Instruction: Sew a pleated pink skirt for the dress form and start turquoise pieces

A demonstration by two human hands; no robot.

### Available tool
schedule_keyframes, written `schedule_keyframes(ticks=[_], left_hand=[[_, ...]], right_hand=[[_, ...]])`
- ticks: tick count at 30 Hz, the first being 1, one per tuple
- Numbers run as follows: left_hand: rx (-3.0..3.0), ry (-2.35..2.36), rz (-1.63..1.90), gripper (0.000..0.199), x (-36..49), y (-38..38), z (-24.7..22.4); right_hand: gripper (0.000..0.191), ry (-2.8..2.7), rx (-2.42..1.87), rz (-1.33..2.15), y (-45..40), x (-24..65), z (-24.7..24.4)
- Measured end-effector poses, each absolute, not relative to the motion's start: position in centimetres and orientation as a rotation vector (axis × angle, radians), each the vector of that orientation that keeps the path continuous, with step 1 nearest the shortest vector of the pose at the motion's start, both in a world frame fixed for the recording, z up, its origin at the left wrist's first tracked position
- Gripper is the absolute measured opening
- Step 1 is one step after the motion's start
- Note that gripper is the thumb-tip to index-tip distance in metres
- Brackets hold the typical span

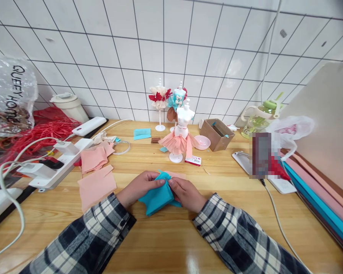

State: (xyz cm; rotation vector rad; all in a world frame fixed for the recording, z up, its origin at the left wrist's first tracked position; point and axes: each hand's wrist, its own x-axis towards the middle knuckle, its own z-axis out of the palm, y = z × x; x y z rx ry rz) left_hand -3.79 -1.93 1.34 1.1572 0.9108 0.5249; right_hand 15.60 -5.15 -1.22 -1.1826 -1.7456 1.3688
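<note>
Between my two hands is a folded piece of turquoise crepe paper (159,199), gathered toward its top edge. My left hand (141,186) pinches it from the left, the thumb lying over the top. From the right, my right hand (187,192) closes thumb and fingers on the same gathered edge; a thin, needle-like sliver shows at the fingertips, too small to name surely. A peach sheet (178,175) lies partly hidden behind the hands. Just beyond stands a small white dress form (185,118) wearing a gathered peach skirt (177,142).
Peach pieces (97,188) lie at left beside a power strip (63,163) with cables. Two decorated dress forms (160,99) stand by the tiled wall. A pink bowl (202,142), brown box (216,134), drink bottle (260,120) and rolled coloured sheets (326,194) are on the right.
</note>
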Motion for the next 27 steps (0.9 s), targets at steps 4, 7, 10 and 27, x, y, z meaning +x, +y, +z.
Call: schedule_keyframes(ticks=[4, 7, 10, 27], left_hand=[[1.225, 0.899, 0.512, 0.034, -3.84, -1.77, 1.01], [1.300, 0.917, 0.493, 0.033, -3.85, -1.62, 1.01], [1.352, 0.938, 0.471, 0.034, -3.81, -1.61, 1.18], [1.371, 0.922, 0.560, 0.041, -3.60, -1.99, 1.68]], right_hand=[[0.048, -1.758, -1.174, 1.358, -5.15, 15.59, -1.59], [0.047, -1.811, -1.194, 1.299, -5.01, 15.70, -1.60], [0.044, -1.862, -1.223, 1.240, -4.94, 15.79, -1.29], [0.044, -1.725, -1.239, 1.333, -5.05, 15.77, -0.91]])
